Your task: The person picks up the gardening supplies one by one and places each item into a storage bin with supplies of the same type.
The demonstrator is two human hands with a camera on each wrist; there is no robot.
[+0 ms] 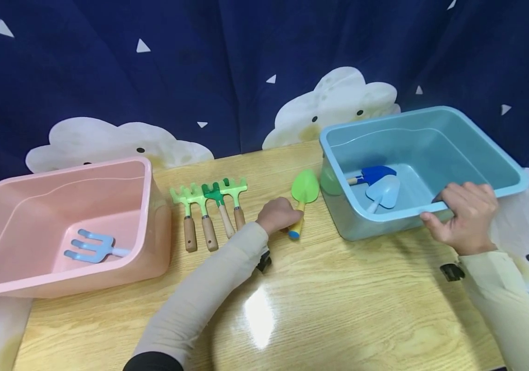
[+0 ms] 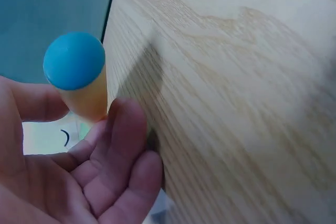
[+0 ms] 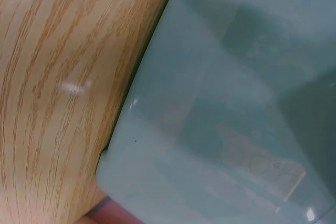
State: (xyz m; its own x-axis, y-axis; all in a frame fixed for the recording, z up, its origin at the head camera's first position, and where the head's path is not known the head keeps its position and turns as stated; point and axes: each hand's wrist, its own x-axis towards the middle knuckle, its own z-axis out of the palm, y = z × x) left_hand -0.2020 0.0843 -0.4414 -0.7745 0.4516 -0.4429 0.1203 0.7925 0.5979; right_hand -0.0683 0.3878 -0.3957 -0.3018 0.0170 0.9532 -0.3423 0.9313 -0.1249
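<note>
My left hand pinches the yellow handle of a toy shovel with a light green blade, between the bins. In the left wrist view, thumb and fingers of the left hand close about the handle below its blue end cap. My right hand grips the near rim of a blue bin, thumb outside and fingers over the edge. Inside that bin lie a dark blue shovel and a light blue shovel. The right wrist view shows only the bin's outer wall and table, no hand.
A pink bin stands at the left with a light blue toy fork in it. Several green rakes with wooden handles, among them a dark green rake, lie in a row beside it. A dark blue curtain hangs behind the wooden table.
</note>
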